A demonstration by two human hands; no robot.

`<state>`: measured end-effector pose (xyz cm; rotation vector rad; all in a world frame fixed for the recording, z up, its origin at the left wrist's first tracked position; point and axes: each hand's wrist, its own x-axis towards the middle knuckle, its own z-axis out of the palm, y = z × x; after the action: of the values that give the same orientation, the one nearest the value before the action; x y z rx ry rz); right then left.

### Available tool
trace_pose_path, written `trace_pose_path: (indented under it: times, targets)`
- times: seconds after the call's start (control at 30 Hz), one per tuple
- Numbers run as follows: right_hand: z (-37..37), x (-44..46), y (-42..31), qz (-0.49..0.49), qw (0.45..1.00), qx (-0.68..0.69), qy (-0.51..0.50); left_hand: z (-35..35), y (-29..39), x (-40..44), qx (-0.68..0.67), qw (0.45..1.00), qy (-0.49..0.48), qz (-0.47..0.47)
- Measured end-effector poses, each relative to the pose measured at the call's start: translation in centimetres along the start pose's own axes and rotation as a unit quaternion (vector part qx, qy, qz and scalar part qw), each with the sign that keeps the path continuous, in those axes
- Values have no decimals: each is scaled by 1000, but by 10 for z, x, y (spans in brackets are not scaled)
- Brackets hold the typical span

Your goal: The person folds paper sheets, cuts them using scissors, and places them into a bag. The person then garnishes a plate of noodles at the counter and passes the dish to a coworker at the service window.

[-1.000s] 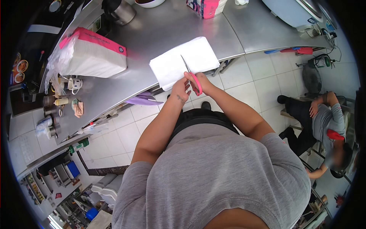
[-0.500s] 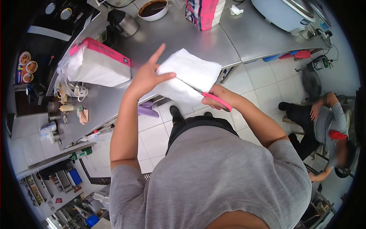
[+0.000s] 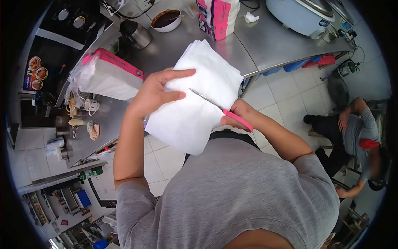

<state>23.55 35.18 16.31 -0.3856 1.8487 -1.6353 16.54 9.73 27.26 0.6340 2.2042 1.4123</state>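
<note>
A stack of white paper tissues (image 3: 211,68) is held in front of my chest, a lower flap hanging toward my shirt. My left hand (image 3: 155,89) grips its left side, thumb and forefinger on top; the other fingers are hidden underneath. In my right hand (image 3: 240,113) is a pair of scissors (image 3: 239,119) with pink handles. One slim metal blade lies across the upper face of the tissues, pointing to my left thumb. Where the other blade is, I cannot tell.
On the steel counter (image 3: 174,47) stand an opened tissue pack (image 3: 110,76), a second pink-and-white pack (image 3: 217,16), a metal jug (image 3: 136,34), a bowl of dark sauce (image 3: 166,20) and a large cooker (image 3: 296,16). A person (image 3: 352,133) sits at the right.
The tissues now spread wider, with a flap lower down on the left. My left forefinger has come down onto them from pointing up. The scissors have shifted only slightly.
</note>
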Motion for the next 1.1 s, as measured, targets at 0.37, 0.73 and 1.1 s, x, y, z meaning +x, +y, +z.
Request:
trace_pose_path:
  times: [0.37,0.73,1.1]
  targets:
    - [10,3,0,-193,981,-17,11,2,13,-9,56,997,-4,55]
    - [16,5,-4,-218,975,-26,36,13,22,-20,4,1000,-19,14]
    - [21,8,-10,-215,976,25,35,12,9,-21,-25,999,7,33]
